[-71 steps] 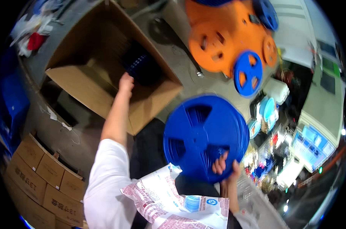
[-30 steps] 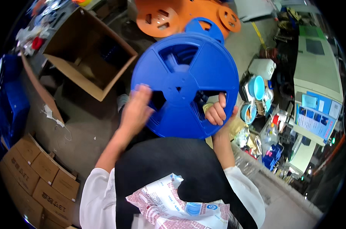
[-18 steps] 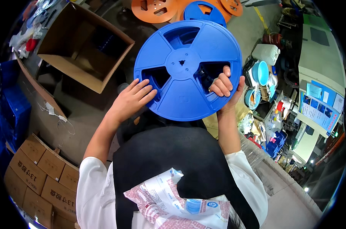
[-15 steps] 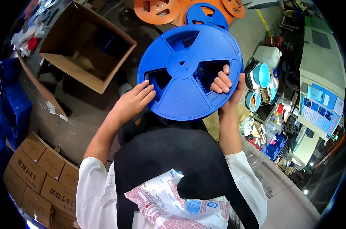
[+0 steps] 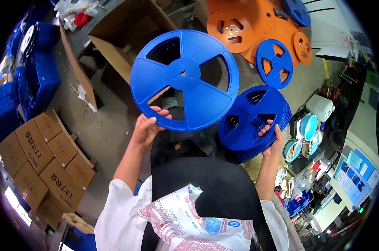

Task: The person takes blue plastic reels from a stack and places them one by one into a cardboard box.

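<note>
above my lap, my left hand (image 5: 145, 127) pinched one blue reel (image 5: 184, 79) (my right hand (image 5: 271, 136) gripped the stack (image 5: 252, 121)), more reels (image 5: 256, 33) apparently left.

Bare floor (image 5: 114, 113) lay open left of the raised blue reel (image 5: 184, 79), below the open cardboard box (image 5: 122, 33). Orange reels (image 5: 248, 25) crowded beyond it; a blue reel stack (image 5: 252, 121) blocked its right.

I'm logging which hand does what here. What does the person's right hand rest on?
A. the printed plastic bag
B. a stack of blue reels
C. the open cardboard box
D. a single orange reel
B: the right hand has its fingers over the edge of a stack of blue reels, while the left hand holds up a single blue reel.
</note>
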Demonstrator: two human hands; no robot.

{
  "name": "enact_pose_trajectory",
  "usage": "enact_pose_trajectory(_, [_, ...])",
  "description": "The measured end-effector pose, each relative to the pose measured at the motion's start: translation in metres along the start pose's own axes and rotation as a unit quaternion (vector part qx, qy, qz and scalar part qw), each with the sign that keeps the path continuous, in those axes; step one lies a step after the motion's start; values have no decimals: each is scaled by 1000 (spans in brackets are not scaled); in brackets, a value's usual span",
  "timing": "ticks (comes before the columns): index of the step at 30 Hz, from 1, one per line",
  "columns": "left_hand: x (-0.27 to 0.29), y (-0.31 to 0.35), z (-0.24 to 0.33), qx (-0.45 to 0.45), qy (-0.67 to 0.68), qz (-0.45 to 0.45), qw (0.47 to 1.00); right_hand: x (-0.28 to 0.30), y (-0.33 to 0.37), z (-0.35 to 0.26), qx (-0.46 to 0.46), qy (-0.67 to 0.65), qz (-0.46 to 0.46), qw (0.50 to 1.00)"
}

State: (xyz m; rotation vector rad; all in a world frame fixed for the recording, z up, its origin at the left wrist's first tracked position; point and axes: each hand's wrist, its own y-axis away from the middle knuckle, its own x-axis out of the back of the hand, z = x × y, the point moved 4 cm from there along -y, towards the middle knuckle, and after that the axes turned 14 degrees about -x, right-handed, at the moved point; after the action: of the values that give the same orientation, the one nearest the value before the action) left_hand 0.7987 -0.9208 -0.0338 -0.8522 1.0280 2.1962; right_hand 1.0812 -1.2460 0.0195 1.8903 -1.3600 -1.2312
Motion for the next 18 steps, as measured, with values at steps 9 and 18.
enact_pose_trajectory(9, [27,-28,52,-23,-63,80,995,-30,-33,25,-53,-26,23,998])
enact_pose_trajectory(18, [136,-169,35,-10,-465,196,863,-55,-43,65,-113,-26,118,986])
